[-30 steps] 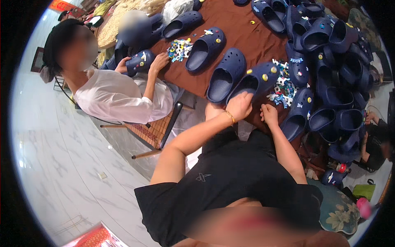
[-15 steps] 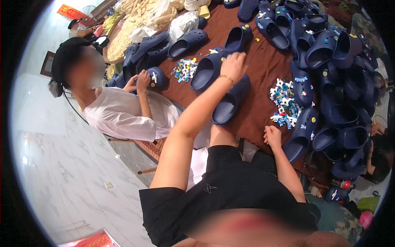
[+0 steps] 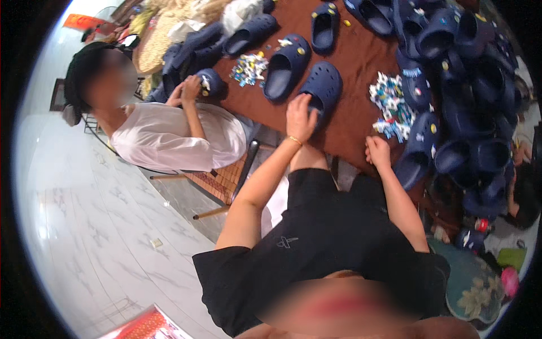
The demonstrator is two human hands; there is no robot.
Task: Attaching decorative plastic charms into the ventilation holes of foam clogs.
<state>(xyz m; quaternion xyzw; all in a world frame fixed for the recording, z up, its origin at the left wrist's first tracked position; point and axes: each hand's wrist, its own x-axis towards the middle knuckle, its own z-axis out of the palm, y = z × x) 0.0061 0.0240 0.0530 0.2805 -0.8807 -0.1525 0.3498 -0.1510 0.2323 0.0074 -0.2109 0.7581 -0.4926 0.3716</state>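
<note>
The left hand [image 3: 300,118] lies over the heel end of a plain navy clog [image 3: 326,79], its fingers [image 3: 300,103] reaching along one side and the thumb apart on the other. The gap is moderate; I cannot tell whether they grip the rim or merely rest on it. The clog stretches away beyond these fingers, sole down on the brown-covered counter [image 3: 357,85], with no charms showing in its holes.

The right hand [image 3: 377,151] is by the counter's near edge, fingers curled in and narrow; whether they pinch anything small cannot be made out. Just beyond them is a loose heap of charms [image 3: 390,104], and to their right a decorated clog [image 3: 420,144]. Left of the left fingers and farther off sits another decorated clog [image 3: 288,62].

If the left fingers hold only the heel, the clog could swivel or slip when pushed at the toe. Being near the edge, it might tip off if pulled carelessly. A sweep by the right fingers could scatter the heap, since its pieces lie loose, or knock the decorated clog beside it.
</note>
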